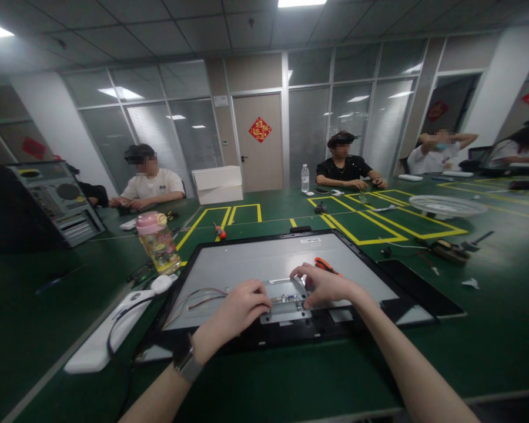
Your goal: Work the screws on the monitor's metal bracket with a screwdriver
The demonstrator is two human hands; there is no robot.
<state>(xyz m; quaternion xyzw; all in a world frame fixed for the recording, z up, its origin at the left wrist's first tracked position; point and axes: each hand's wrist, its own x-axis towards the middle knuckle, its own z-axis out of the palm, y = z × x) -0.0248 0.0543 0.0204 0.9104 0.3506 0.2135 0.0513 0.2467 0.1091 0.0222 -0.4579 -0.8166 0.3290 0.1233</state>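
Note:
A flat display panel lies face down before me, its silver back framed in black. Near its front edge sits a metal bracket with a small circuit board and connectors, one of them blue. My left hand is closed at the bracket's left end, fingers bent together. From the other side, my right hand grips the bracket's right end, thumb at the near side and fingers at the far side. An orange and black screwdriver lies on the panel behind my right hand, partly hidden. Thin wires run across the panel's left part.
Left of the panel are a white power strip and a pink-lidded bottle. An open computer case stands far left. To the right lie a black slab and a dark tool. Other people sit across the green table.

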